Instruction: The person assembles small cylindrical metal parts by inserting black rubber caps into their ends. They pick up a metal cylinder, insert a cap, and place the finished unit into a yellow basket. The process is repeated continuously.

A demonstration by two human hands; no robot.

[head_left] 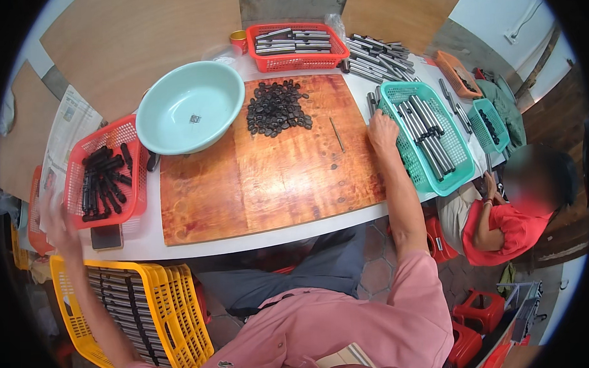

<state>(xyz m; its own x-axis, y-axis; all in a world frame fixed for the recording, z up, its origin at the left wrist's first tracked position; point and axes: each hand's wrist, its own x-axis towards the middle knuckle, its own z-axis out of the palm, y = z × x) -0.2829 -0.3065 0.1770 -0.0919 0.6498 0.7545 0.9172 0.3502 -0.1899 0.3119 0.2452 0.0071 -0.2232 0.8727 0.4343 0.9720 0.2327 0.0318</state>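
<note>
My right hand [383, 130] is closed at the left rim of a mint-green basket [460, 136], its fingers curled over the edge. Inside that basket lie several metal tubes [426, 135] with black middles. Short tubes [371, 102] stick out just beyond my knuckles. On the far left, my left hand [61, 221] is smeared by motion beside a red basket [136, 189], so its fingers do not show clearly. Black ribbed handle-like pieces [100, 184] fill this basket. Between my hands, a heap of small black discs [277, 108] sits on a wooden board [269, 191].
A pale blue basin [169, 133] overlaps the board's left corner. At the back stand a red tube basket [332, 59] and loose tubes [381, 58]. Yellow crates [162, 305] holding tubes are at lower left. A seated person in red [504, 232] works at right. A thin rod [337, 134] lies on the board.
</note>
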